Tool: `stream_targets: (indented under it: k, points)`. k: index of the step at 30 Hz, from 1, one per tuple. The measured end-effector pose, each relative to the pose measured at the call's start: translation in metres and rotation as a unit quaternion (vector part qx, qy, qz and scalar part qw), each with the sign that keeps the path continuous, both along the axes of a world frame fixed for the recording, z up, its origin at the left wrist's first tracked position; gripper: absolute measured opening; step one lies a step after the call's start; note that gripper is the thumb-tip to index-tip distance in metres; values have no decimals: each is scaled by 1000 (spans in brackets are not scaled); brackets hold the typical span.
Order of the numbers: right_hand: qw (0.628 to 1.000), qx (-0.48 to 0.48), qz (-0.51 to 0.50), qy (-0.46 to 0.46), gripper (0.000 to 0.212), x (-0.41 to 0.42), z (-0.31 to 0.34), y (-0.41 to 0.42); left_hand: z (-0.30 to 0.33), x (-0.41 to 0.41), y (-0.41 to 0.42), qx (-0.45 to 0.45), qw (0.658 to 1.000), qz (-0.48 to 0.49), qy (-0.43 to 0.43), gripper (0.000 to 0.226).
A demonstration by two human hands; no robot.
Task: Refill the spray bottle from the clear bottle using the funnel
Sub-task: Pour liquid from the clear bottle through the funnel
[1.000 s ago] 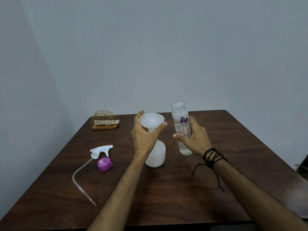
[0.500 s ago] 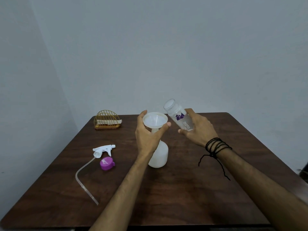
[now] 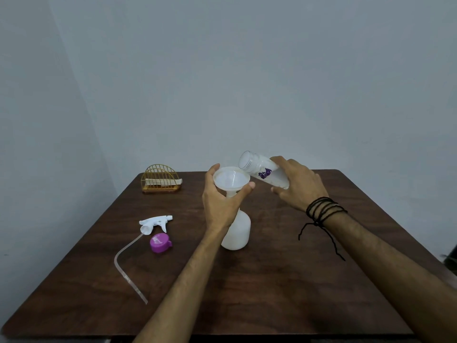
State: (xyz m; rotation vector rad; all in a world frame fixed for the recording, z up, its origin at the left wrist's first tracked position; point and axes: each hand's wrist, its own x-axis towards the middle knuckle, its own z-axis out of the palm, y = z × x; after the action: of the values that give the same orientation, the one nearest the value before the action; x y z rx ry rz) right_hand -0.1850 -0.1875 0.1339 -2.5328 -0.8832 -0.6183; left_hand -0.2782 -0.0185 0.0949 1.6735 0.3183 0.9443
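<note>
A: Tilting steeply, the clear bottle [image 3: 262, 171] lies with its long axis running from lower right up to upper left. Its open mouth points left, just above the right rim of the funnel [image 3: 231, 179]. Its base is buried in the right hand [image 3: 298, 185].

B: Grip?

A: Right hand's fingers and thumb are wrapped round the lower body of the bottle. The left hand [image 3: 223, 199] cups the funnel from the near side, thumb and fingers curled round its bowl and neck. The funnel stands upright, stem down in the neck of the spray bottle [image 3: 237, 231], which stands on the table [image 3: 272, 293] near the middle.

B: Change from the earlier frames?

A: A second ago the clear bottle stood upright on the table, right of the spray bottle. Half a second ago it was lifted and leaning left. Now it leans further, mouth closer to the funnel. I cannot tell whether liquid is flowing. The left hand has stayed put.

B: Other items?

A: Spray trigger head [image 3: 155, 222] with its tube and a purple cap [image 3: 160, 242] lie left of the spray bottle; a gold wire holder [image 3: 160, 179] sits far left.
</note>
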Motion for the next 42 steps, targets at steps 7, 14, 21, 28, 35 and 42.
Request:
stream_targets:
  k: [7, 14, 21, 28, 35, 42]
  points:
    - [999, -23, -8, -35, 63, 1, 5, -2, 0, 0, -1, 3, 1000, 4, 2, 96]
    - [997, -43, -17, -56, 65, 4, 9, -2, 0, 2, -1, 2, 1000, 7, -2, 96]
    - [995, -57, -24, -84, 63, 8, 13, -1, -1, 4, 0, 6, 1000, 6, 1, 96]
    - [993, -65, -28, -90, 63, 10, 16, -1, -2, 6, 0, 7, 1000, 7, 1, 97]
    - [992, -71, -28, -104, 62, 11, 17, -2, -2, 5, 0, 8, 1000, 8, -3, 97]
    - [990, -74, -27, -121, 61, 13, 19, -3, 0, 4, 0, 6, 1000, 7, -7, 97]
